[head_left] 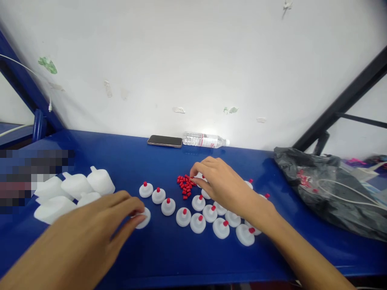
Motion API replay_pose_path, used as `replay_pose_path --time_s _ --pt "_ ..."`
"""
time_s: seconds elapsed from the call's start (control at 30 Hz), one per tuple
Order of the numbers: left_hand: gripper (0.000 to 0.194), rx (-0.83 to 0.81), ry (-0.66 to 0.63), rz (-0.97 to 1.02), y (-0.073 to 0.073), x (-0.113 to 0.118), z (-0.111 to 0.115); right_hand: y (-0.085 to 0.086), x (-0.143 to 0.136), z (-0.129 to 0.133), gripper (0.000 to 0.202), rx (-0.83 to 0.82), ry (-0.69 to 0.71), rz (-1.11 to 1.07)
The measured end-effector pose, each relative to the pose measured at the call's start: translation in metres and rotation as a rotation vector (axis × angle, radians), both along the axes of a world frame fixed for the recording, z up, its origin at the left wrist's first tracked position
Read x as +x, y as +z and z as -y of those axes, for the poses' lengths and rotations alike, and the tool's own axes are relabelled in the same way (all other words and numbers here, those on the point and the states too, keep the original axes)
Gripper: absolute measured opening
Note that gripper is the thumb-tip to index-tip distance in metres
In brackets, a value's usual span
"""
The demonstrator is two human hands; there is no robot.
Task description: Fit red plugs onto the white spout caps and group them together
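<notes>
My left hand (pixel 99 223) is closed in a pinch on a white round lid (pixel 145 219) at the table's left front; the fingers cover its top. Over the pile of small red caps (pixel 185 185), my right hand (pixel 214 175) has thumb and forefinger pinched together, with a bit of red at the fingertips that looks like one cap. Several white domed lids with red-capped tips (pixel 183 217) stand between the hands and under the right forearm, which hides some of them. Left of them, single capped lids (pixel 158 195) form a short slanting row.
White spouted pieces (pixel 101 180) lie grouped at the left. Along the wall rest a phone (pixel 165 141) and a clear plastic bottle (pixel 205 140) on its side. A black plastic bag (pixel 314 189) with a white cable covers the right of the blue table (pixel 127 257).
</notes>
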State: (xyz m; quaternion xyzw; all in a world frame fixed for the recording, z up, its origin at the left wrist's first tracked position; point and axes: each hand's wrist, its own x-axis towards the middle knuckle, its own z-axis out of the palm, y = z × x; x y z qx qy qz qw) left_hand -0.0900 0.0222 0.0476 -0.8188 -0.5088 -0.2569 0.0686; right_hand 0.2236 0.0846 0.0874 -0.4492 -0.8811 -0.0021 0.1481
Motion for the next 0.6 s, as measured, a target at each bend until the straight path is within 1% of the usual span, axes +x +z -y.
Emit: replay_pose_path --time_s 0.07,0.1,0.17,0.23,0.27,0.33,0.4,0.47,0.53,0.6 --pt "0.05 -0.045 -0.09 -0.065 -0.004 0.02 -0.001 -0.002 -0.001 0.0 0.006 0.012 -0.008 0.007" --pt "0.05 -0.041 -0.102 -0.096 -0.007 0.025 -0.001 -0.003 -0.001 0.001 0.008 0.023 -0.006 0.011" --pt "0.049 0.039 -0.048 -0.155 -0.014 0.027 -0.001 -0.004 -0.001 0.001 0.012 0.051 0.013 0.003" --pt "0.053 0.134 0.007 -0.237 -0.022 0.024 0.0 -0.005 0.0 0.001 0.014 0.078 0.046 -0.029" --pt "0.053 0.158 0.005 -0.268 -0.024 0.023 0.001 -0.005 0.0 0.001 0.018 0.093 0.061 -0.051" --pt "0.048 0.154 -0.054 -0.303 -0.025 0.023 0.002 -0.005 0.001 0.0 0.023 0.118 0.093 -0.096" --pt "0.041 0.138 -0.067 -0.292 -0.022 0.025 0.003 -0.006 0.001 0.0 0.019 0.138 0.121 -0.15" --pt "0.038 0.136 -0.031 -0.236 -0.015 0.029 0.002 -0.005 0.0 0.001 0.012 0.149 0.147 -0.226" --pt "0.033 0.133 -0.025 -0.129 -0.007 0.034 0.001 -0.004 -0.003 0.004 0.005 0.138 0.175 -0.333" --pt "0.029 0.161 -0.045 -0.029 0.001 0.039 0.0 -0.002 -0.006 0.008 0.005 0.097 0.228 -0.457"
